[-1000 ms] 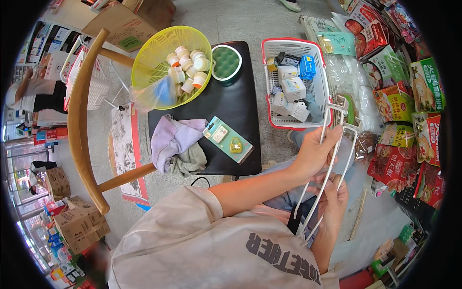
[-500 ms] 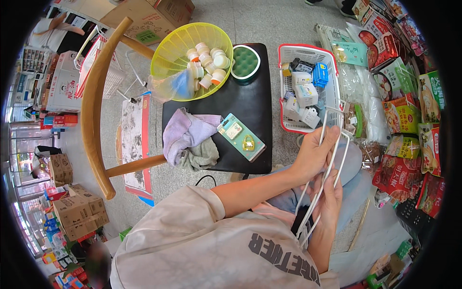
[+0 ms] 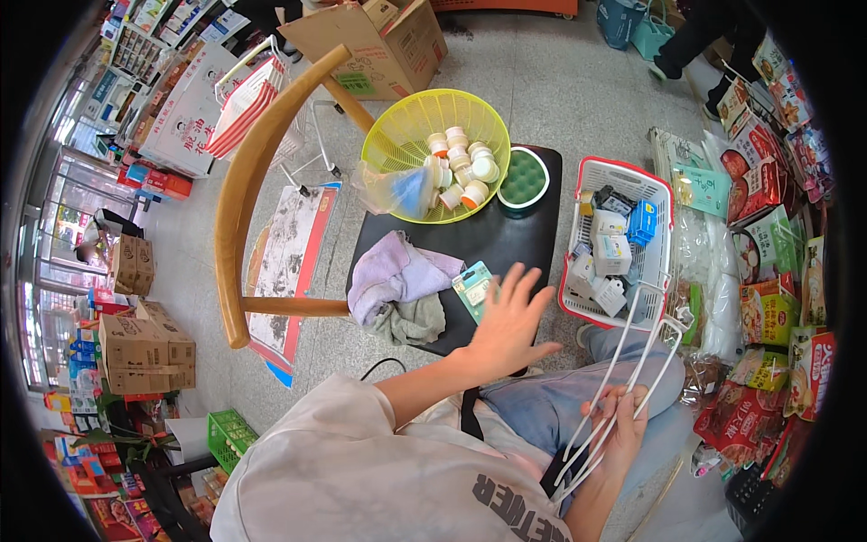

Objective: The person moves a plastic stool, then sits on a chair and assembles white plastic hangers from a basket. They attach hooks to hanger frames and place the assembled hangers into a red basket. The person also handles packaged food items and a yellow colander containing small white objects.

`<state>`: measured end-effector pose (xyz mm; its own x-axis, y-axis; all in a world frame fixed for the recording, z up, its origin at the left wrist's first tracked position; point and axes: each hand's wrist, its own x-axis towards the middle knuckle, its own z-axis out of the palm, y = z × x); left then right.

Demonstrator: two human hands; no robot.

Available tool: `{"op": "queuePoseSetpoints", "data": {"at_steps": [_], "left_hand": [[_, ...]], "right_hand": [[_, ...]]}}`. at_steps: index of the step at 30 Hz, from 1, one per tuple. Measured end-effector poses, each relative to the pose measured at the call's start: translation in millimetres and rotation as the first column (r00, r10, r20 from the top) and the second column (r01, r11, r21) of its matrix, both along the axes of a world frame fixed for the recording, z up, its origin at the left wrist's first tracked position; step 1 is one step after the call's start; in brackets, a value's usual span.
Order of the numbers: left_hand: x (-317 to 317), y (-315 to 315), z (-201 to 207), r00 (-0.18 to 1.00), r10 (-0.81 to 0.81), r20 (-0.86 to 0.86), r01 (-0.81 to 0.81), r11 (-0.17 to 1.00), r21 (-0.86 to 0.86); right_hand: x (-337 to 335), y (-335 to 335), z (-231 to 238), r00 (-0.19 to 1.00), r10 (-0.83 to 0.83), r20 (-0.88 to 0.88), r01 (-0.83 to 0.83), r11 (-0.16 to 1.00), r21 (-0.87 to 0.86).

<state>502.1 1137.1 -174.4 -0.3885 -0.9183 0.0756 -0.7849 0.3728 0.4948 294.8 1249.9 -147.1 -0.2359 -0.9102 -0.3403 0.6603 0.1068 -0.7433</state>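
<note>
My right hand (image 3: 618,423) is wrapped round a long white wire display hook (image 3: 623,361) made of bent parallel rods, held slanting over my lap. My left hand (image 3: 513,325) is off the wire, fingers spread, above the near right corner of the black chair seat (image 3: 528,239). Under its fingers lies a teal carded pack (image 3: 471,287), whose padlock half is now hidden by the hand; whether they touch I cannot tell. Left of the pack rests a crumpled lilac and grey cloth (image 3: 397,275).
On the seat stand a yellow mesh basket (image 3: 393,126) with several small jars and a green-topped cup (image 3: 526,181). Right of it a white and red basket (image 3: 578,181) holds small boxes. Food packets (image 3: 768,312) line the right. A wooden chair back (image 3: 230,208) curves at left.
My left hand has let go of the white wire hook and moved left over the carded pack, opening its fingers. My right hand keeps the hook. The whole view has shifted.
</note>
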Motion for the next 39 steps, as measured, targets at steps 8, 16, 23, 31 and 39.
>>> {"op": "queuePoseSetpoints", "data": {"at_steps": [8, 16, 23, 31, 39], "left_hand": [[30, 9, -33, 0.94, -0.075, 0.334, 0.021, 0.987, 0.161], [59, -17, -32, 0.927, -0.283, 0.245, 0.238, 0.951, 0.199], [89, -46, -18, 0.896, -0.385, 0.221, 0.335, 0.913, 0.231], [81, -48, -3, 0.942, -0.239, 0.236, 0.208, 0.967, 0.146], [-67, -16, 7, 0.635, 0.109, -0.765, 0.62, 0.518, 0.589]], "right_hand": [[-10, -2, 12, 0.999, -0.019, -0.032, 0.02, 1.0, 0.013], [-17, 5, 9, 0.996, -0.071, -0.054, 0.072, 0.997, 0.03], [-21, 7, 13, 0.993, -0.103, -0.05, 0.105, 0.993, 0.046], [-26, 5, 3, 0.991, -0.124, -0.043, 0.126, 0.99, 0.062], [-17, 3, 5, 0.979, -0.09, -0.181, 0.118, 0.982, 0.15]]}}
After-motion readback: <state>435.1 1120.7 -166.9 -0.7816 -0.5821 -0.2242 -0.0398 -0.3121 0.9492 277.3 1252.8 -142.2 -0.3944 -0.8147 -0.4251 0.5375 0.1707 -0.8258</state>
